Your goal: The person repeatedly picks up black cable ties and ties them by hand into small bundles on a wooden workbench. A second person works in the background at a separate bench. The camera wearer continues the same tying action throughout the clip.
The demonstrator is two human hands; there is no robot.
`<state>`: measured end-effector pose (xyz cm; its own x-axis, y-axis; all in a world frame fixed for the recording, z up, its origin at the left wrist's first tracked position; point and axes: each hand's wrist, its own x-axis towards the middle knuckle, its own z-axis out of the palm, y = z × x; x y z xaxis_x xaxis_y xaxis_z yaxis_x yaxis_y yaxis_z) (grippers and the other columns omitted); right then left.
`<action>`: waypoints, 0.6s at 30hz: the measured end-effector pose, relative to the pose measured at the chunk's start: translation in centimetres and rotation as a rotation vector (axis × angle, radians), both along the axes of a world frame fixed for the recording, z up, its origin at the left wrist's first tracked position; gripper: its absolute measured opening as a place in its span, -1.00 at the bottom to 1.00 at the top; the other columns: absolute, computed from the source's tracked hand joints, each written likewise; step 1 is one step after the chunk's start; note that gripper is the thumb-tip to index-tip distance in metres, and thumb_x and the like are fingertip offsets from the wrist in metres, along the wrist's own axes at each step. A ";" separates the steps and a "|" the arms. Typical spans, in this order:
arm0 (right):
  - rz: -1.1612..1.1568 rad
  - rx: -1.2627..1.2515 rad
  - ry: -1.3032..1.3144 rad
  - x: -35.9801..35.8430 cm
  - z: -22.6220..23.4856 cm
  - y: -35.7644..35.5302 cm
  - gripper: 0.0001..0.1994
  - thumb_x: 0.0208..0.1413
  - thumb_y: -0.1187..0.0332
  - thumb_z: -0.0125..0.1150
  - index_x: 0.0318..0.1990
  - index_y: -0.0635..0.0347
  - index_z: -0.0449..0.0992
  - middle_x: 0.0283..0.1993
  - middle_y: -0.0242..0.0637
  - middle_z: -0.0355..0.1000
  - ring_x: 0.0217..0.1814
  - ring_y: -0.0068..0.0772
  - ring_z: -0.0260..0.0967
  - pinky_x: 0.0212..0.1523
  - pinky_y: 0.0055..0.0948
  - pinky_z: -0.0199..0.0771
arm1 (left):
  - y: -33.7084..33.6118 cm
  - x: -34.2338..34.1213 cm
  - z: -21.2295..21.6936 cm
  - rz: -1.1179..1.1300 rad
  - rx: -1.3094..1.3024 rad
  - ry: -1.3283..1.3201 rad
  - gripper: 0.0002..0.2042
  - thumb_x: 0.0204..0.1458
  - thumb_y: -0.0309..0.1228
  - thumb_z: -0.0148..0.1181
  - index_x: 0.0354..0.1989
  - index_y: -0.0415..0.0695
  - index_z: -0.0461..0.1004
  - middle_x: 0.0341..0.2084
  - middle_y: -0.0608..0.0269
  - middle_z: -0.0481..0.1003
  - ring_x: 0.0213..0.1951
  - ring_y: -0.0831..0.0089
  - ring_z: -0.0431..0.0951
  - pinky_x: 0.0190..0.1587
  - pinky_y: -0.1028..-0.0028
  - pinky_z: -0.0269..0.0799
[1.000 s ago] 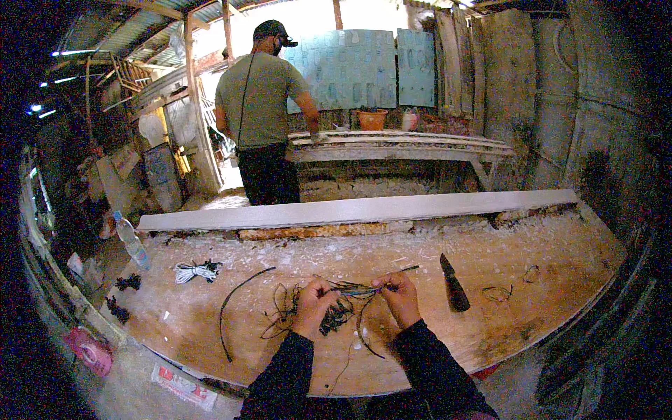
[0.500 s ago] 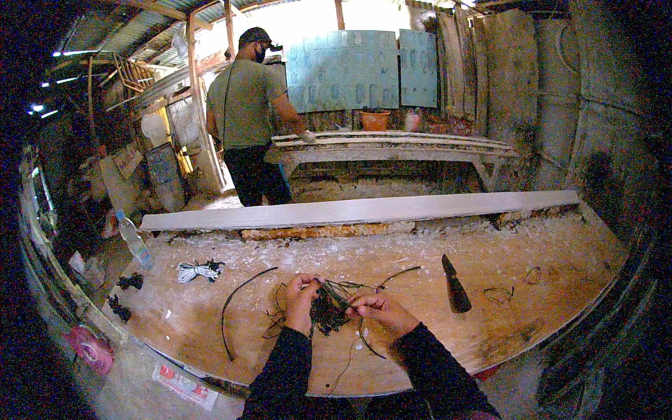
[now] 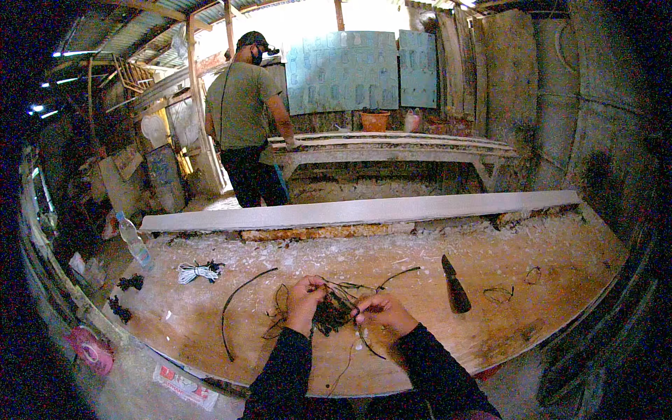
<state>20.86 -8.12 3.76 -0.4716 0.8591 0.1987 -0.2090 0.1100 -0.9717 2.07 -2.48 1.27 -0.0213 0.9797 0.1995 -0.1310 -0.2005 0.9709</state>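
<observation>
My left hand point(image 3: 305, 305) is closed, its thumb and fingers pinching dark cord at the upper left of a tangled black cord bundle point(image 3: 332, 313). Opposite it, my right hand point(image 3: 386, 313) pinches a thin black strand at the bundle's right side. Strands stretch between the two hands, just above the wooden tabletop point(image 3: 413, 357). Loose loops of dark cord point(image 3: 278, 308) lie beside my left hand. A long curved black strip point(image 3: 225, 315) rests farther left. To the right of my right hand lies a dark, pointed blade-like tool point(image 3: 456, 285).
A white-and-black cord bundle point(image 3: 199, 271), small black clumps point(image 3: 131, 281) and a clear bottle point(image 3: 133, 241) occupy the left side. Small wire loops point(image 3: 499, 294) lie right. A long white board point(image 3: 364, 210) spans the far edge. Beyond it, a person point(image 3: 245, 119) stands at another bench point(image 3: 392, 150).
Both my hands have shifted very slightly, still holding the black cord. The person at the far bench has drawn their hand back to the left along it.
</observation>
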 end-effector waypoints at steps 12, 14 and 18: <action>-0.298 -0.046 0.180 0.3 -1.6 1.5 -0.85 -0.26 0.62 0.15 -0.55 0.14 0.33 -0.49 -0.43 0.34 -0.42 -0.58 0.28 -0.33 -0.62 0.25 | -1.0 0.9 1.0 -0.280 0.078 0.287 -0.88 -0.17 -0.46 0.18 -0.46 -0.20 0.41 -0.59 0.41 0.41 -0.52 0.67 0.34 -0.45 0.66 0.26; -0.359 -0.035 0.181 0.5 -2.2 1.9 -0.84 -0.27 0.64 0.13 -0.56 0.14 0.32 -0.51 -0.44 0.32 -0.42 -0.58 0.28 -0.33 -0.61 0.25 | -1.5 1.3 1.2 -0.309 0.112 0.310 -0.89 -0.15 -0.44 0.16 -0.48 -0.20 0.41 -0.60 0.43 0.40 -0.54 0.67 0.32 -0.46 0.65 0.25; -0.446 0.033 0.175 0.7 -2.9 2.8 -0.86 -0.22 0.62 0.09 -0.52 0.15 0.31 -0.49 -0.45 0.30 -0.42 -0.59 0.26 -0.33 -0.62 0.25 | -1.8 1.2 0.7 -0.585 -0.027 0.285 -0.89 -0.10 -0.42 0.11 -0.50 -0.20 0.39 -0.58 0.45 0.38 -0.51 0.66 0.31 -0.43 0.60 0.23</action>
